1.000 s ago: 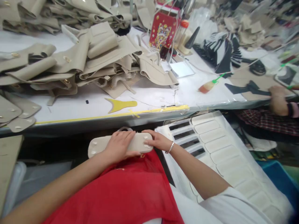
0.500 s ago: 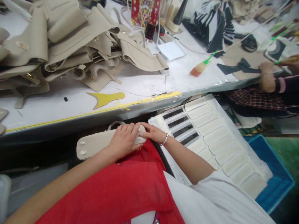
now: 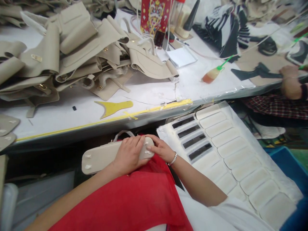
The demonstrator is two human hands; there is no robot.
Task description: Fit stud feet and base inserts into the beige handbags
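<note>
A beige handbag [image 3: 102, 154] lies across my lap with its long rounded base facing up. Small white bits cover the spots at both ends of that base, and a strap or handle loop shows at its far side. My left hand [image 3: 130, 153] wraps over the base right of its middle, fingers folded over the far edge. Around the right end, my right hand [image 3: 161, 149] grips the bag, its thumb by the white bits and its other fingers mostly hidden behind. The lower part of the bag is hidden below the base.
Beige bag pieces [image 3: 81, 54] are heaped on the white table [image 3: 149, 93]. On it also lie a yellow cut piece [image 3: 114, 108] and a glue bottle [image 3: 211, 75]. Right of me, a board with pale oval pieces [image 3: 243, 157] rests over a blue crate [image 3: 285, 160]. A co-worker's hand [image 3: 290, 81] is far right.
The whole view has shifted slightly, so the table, bag and hands sit lower and further right. My grip on the bag looks nearly the same.
</note>
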